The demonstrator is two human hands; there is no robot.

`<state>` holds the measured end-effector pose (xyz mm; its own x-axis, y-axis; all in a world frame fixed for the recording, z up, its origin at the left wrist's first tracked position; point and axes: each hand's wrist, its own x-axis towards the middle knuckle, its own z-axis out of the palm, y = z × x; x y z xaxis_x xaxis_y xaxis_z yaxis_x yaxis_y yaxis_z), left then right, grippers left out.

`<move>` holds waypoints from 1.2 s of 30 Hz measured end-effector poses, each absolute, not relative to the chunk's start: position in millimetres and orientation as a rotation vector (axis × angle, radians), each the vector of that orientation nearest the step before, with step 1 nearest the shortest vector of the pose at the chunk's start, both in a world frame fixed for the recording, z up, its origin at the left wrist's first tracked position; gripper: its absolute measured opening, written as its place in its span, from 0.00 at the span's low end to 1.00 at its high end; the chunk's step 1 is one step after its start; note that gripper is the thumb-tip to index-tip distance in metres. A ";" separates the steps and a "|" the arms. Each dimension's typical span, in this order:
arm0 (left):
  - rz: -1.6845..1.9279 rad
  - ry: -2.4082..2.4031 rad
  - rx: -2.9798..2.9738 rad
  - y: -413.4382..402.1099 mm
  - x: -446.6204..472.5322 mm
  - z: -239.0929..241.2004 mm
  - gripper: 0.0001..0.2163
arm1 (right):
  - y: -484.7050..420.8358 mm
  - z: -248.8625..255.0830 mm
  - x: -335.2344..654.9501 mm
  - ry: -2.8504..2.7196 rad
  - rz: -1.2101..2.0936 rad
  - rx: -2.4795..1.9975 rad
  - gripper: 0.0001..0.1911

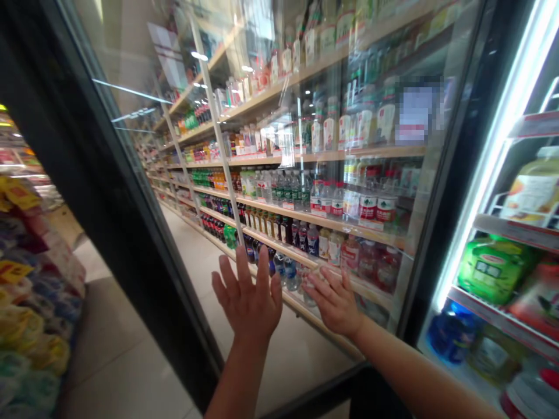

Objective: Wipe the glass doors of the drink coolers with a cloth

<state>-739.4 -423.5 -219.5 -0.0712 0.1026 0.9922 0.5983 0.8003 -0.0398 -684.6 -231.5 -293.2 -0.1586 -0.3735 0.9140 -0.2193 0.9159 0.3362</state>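
Note:
My left hand lies flat against a glass fridge door, fingers spread and pointing up. Beside it, my right hand also presses flat on the glass, fingers stretched toward the upper left. Neither hand holds anything. The door has a thick black frame on its left side and stands swung out at an angle. Long store shelves of bottled drinks show in or through the glass; I cannot tell which.
To the right is the lit fridge interior, with a green bottle, a blue bottle and a pale juice bottle on wire shelves. Stacked snack packs fill the left edge. Pale tiled floor runs between.

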 end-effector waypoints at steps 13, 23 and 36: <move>-0.328 -1.618 -0.530 -429.6 -746.1 -231.7 0.34 | -258.9 -283.4 -690.9 -1.734 -0.098 0.454 0.23; -0.265 -1.608 -0.529 -431.1 -747.9 -235.7 0.34 | -256.2 -258.9 -689.9 -1.696 -0.072 0.373 0.24; -0.314 -1.585 -0.545 -429.8 -748.3 -236.4 0.32 | -279.2 -228.5 -697.2 -1.645 -0.005 0.290 0.24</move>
